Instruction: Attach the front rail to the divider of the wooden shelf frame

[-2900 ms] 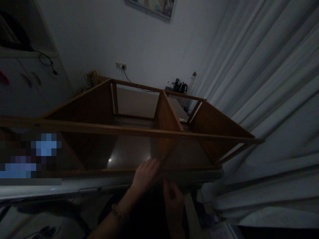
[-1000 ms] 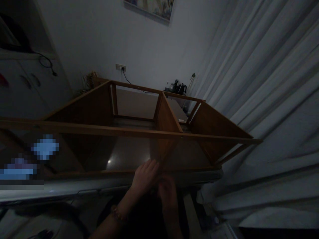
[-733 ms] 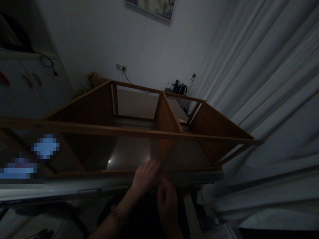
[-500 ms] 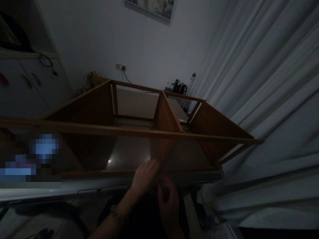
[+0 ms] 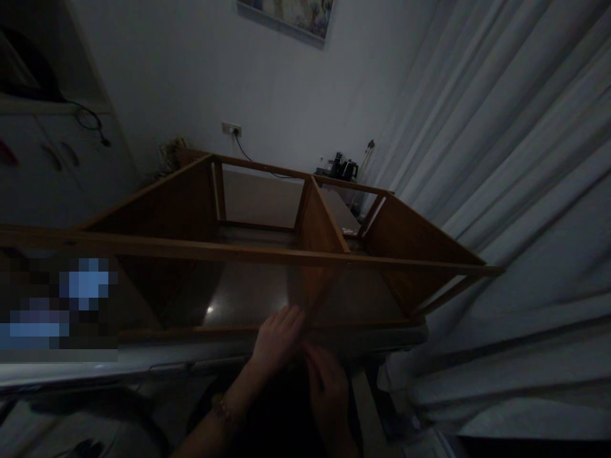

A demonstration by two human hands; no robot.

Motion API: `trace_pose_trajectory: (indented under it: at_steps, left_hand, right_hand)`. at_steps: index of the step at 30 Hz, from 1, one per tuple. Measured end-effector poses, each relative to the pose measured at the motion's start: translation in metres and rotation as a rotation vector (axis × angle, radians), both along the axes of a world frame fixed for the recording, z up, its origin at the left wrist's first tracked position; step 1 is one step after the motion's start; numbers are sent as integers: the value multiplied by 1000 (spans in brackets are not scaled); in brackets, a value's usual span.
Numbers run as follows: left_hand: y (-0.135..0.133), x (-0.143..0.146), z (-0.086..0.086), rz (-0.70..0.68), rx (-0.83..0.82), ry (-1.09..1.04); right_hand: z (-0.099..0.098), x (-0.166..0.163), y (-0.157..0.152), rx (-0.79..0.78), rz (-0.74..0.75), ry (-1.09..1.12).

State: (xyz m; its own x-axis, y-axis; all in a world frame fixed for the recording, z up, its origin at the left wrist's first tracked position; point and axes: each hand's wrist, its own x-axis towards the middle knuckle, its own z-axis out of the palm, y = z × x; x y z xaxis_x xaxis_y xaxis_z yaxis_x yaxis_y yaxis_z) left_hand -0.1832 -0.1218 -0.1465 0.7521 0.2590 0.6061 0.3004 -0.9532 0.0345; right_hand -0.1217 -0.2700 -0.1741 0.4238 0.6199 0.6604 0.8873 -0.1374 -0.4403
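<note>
A brown wooden shelf unit [image 5: 229,252] lies on its side on a table, its bars and divider boards forming open bays. My left hand [image 5: 279,334], a beaded bracelet on its wrist, is closed over the unit's near lower edge, beside the middle upright. Just below and to the right, my right hand [image 5: 329,378] has thumb and fingertips pinched together close to that same edge. Whatever those fingertips hold, if anything, is hidden in the dark.
White curtains [image 5: 477,159] hang along the right. At the back are a wall socket [image 5: 231,129] with a plugged cord and a black kettle [image 5: 350,169]. White cabinets [image 5: 38,165] stand at the left. A blurred patch covers the left front.
My right hand has turned slightly, and the rounded gap between its thumb and fingers has narrowed. My left hand and the shelf unit stay where they were.
</note>
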Motion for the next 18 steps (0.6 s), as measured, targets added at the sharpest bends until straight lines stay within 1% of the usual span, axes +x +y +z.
trace_pose_trajectory:
  at_steps: [4,6,8,10,13,15,16,18]
  left_hand:
    - [0,0,0,0,10,-30]
    - [0,0,1,-3,9,-33]
    - [0,1,0,-1,0,-27]
    - [0,1,-1,3,-8,-29]
    - [0,2,-3,12,-4,-52]
    - [0,2,-4,25,-10,-54]
    - [0,2,-4,29,-15,-49]
    - [0,2,-4,26,-12,-46]
  right_hand:
    - [-2,8,-5,-35,-5,-172]
    - [1,9,-5,-49,1,-185]
    - [3,8,-5,-48,11,-143]
    - [4,4,-4,-4,-17,-28]
    - [3,-6,-2,118,-193,263]
    - [3,-12,-1,132,-272,458]
    - [3,-14,1,113,-271,545]
    - [4,-18,3,71,-212,701]
